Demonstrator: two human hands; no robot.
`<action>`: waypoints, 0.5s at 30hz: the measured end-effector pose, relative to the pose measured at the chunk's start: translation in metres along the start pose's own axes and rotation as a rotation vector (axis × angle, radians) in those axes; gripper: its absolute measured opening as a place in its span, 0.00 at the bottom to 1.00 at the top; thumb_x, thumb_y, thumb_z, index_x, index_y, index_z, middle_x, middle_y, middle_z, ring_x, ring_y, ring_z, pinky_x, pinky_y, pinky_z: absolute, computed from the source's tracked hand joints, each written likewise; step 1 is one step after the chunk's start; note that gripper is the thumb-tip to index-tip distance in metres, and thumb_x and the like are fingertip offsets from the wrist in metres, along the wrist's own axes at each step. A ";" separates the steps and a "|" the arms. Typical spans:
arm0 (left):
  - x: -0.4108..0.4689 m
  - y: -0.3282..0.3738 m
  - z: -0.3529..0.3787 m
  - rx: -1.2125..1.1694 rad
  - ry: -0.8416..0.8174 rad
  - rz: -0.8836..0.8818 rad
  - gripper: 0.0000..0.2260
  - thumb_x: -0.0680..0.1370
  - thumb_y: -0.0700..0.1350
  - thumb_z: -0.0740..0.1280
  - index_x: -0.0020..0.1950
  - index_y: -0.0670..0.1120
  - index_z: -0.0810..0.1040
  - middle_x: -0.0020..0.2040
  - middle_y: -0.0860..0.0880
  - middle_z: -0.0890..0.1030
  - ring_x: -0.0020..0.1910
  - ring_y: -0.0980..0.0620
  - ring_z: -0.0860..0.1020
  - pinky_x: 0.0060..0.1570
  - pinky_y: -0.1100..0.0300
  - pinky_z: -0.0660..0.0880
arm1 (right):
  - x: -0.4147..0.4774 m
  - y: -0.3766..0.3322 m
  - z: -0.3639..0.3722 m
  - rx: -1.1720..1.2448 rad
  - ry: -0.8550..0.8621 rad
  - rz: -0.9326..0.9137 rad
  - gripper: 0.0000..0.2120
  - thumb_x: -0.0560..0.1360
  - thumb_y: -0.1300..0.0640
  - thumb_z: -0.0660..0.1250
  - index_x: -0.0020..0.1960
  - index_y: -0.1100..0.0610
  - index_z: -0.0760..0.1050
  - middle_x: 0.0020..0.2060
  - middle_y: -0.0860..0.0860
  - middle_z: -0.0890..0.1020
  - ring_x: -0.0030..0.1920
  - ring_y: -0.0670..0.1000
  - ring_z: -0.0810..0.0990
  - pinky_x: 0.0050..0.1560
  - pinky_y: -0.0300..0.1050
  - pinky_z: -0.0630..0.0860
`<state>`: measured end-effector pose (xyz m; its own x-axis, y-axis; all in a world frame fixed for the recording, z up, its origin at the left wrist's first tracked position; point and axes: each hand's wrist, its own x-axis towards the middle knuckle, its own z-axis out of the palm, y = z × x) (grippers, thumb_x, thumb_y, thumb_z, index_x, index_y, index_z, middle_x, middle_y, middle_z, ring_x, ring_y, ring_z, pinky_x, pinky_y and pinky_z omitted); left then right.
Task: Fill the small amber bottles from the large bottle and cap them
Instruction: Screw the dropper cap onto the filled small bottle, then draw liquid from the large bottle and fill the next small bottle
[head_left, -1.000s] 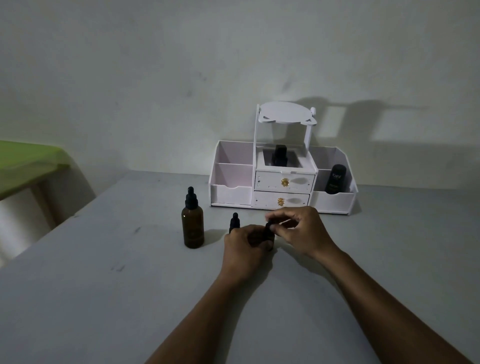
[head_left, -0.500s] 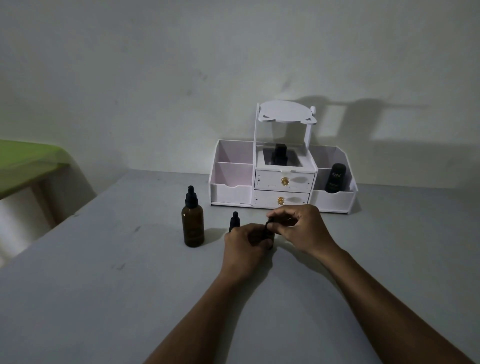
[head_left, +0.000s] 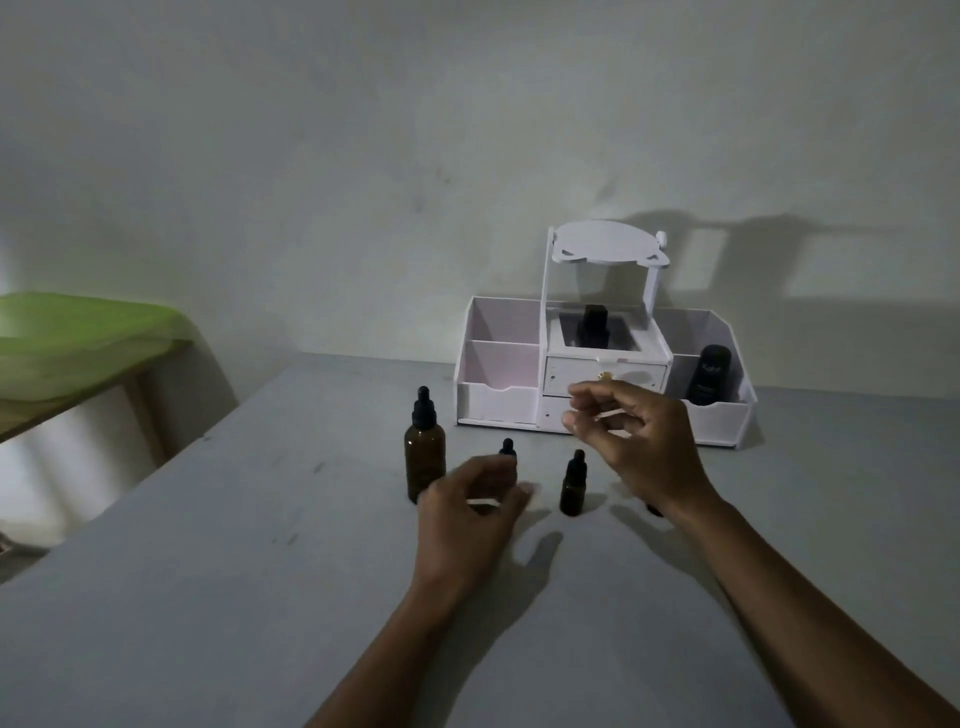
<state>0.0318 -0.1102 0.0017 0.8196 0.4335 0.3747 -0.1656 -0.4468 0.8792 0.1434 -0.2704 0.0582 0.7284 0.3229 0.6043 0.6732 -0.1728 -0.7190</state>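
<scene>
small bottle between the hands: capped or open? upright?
Capped and upright. The small amber bottle stands alone on the table with its black dropper cap on top; left hand and right hand are both off it.

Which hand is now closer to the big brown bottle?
Left. The left hand is right beside the big brown bottle, overlapping its base; the right hand is raised farther right.
</scene>
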 end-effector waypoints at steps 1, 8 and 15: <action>0.000 0.000 -0.013 -0.026 0.082 0.012 0.13 0.74 0.46 0.75 0.58 0.51 0.82 0.49 0.56 0.85 0.46 0.63 0.83 0.47 0.70 0.79 | 0.003 -0.007 0.005 0.015 -0.001 -0.008 0.10 0.72 0.60 0.76 0.53 0.55 0.84 0.45 0.48 0.86 0.46 0.45 0.85 0.47 0.37 0.82; 0.029 -0.026 -0.076 -0.023 0.379 -0.007 0.14 0.72 0.46 0.77 0.56 0.50 0.83 0.45 0.55 0.84 0.42 0.62 0.82 0.38 0.69 0.78 | 0.029 -0.040 0.071 0.048 -0.088 -0.048 0.07 0.73 0.58 0.75 0.51 0.54 0.85 0.42 0.46 0.86 0.44 0.43 0.84 0.45 0.33 0.80; 0.047 -0.050 -0.074 -0.094 0.093 -0.076 0.24 0.69 0.43 0.79 0.64 0.50 0.79 0.54 0.54 0.83 0.54 0.59 0.81 0.42 0.73 0.77 | 0.041 -0.038 0.122 0.009 -0.184 0.077 0.15 0.72 0.51 0.76 0.56 0.56 0.84 0.47 0.49 0.86 0.46 0.43 0.83 0.45 0.30 0.76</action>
<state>0.0381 -0.0101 -0.0027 0.7781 0.5356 0.3282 -0.1596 -0.3367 0.9280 0.1323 -0.1372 0.0690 0.7417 0.4738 0.4748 0.6144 -0.1957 -0.7644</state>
